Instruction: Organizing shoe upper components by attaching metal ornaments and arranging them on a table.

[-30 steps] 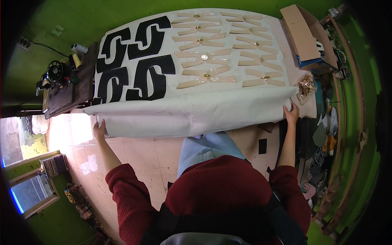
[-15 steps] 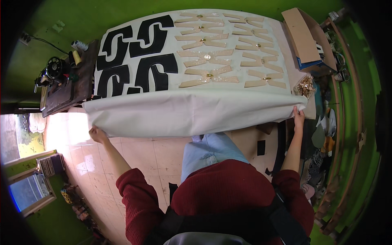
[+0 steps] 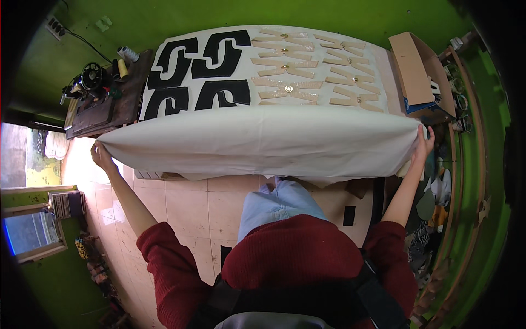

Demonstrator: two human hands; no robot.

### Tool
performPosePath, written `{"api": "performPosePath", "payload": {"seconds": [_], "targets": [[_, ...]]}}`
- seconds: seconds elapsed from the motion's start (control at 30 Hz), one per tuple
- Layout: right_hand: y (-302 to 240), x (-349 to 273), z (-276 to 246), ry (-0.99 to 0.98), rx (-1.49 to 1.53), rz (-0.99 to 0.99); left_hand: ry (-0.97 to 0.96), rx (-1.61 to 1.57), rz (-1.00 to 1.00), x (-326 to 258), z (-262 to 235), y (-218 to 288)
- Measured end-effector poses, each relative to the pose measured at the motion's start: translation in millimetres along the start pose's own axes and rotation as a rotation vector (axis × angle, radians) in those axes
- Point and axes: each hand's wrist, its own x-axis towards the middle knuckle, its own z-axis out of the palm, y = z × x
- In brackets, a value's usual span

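Cloth, cream, lay along the table's near edge, folded back over the cut pieces; your left hand and right hand pinched its corners; it looked light, limp, prone to sag between grips.

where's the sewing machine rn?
Head view, upper left: the black sewing machine sits on a dark wooden table, just left of the cream sheet and its black cut-out shapes.
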Motion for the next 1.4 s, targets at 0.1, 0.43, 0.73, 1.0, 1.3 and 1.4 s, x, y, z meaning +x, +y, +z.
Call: {"api": "performPosePath", "payload": {"seconds": [0.1, 0.43, 0.73, 1.0, 1.3, 1.4], "targets": [[-6, 14, 16, 0.027, -0.007, 0.019, -0.069, -0.034, -0.015, 18, 21, -7], [-29, 77, 93, -0.093, 0.049, -0.043, -0.020, 0.275, 0.182, 80, 113, 33], [58, 43, 93, -0.514, -0.408, 0.123, -0.591, 0.123, -0.052, 22, 116, -41], [81, 2, 33, -0.493, -0.326, 0.247, -0.635, 0.678, -0.288, -10, 32, -85], [58, -47, -12, -0.434, -0.535, 0.268, -0.284, 0.774, -0.145, -78, 19, -69], [63, -52, -13, -0.370, -0.530, 0.121, -0.094, 0.769, -0.048, -91, 3, -73]]}}
